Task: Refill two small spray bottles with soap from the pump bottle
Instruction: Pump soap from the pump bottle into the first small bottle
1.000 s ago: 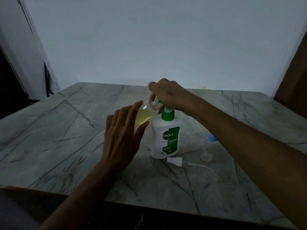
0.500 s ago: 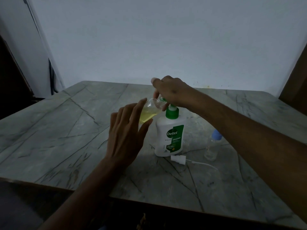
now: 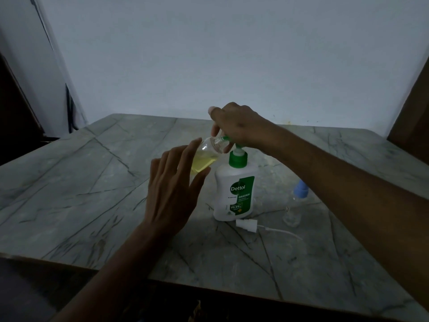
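Head view, risk of spill: the small spray bottle point(image 3: 205, 156) is tilted, its open neck held at the pump bottle's point(image 3: 234, 194) spout. In my judgement, if the neck slips off the spout during a press, soap will land on the table point(image 3: 92, 182).
Head view, risk of overfill: yellow soap already sits in the lower part of the tilted bottle; further presses at this angle could bring it to the mouth.
Head view, risk of tipping: the pump bottle stands upright with no hand bracing its body; a skewed press might rock it.
Head view, right hand point(image 3: 234, 126): above the pump bottle, over the pump head, fingers curled down round the small bottle's neck and the spout; whether it is pressing cannot be told.
Head view, left hand point(image 3: 173, 189): left of the pump bottle, fingers straight and spread, tips against the small bottle's side, propping rather than gripping.
Head view, second spray bottle point(image 3: 296, 203): right of the pump bottle, capped in blue, untouched; contents unclear.
Head view, loose sprayer top point(image 3: 247, 225): lying just in front of the pump bottle, its tube trailing rightward.
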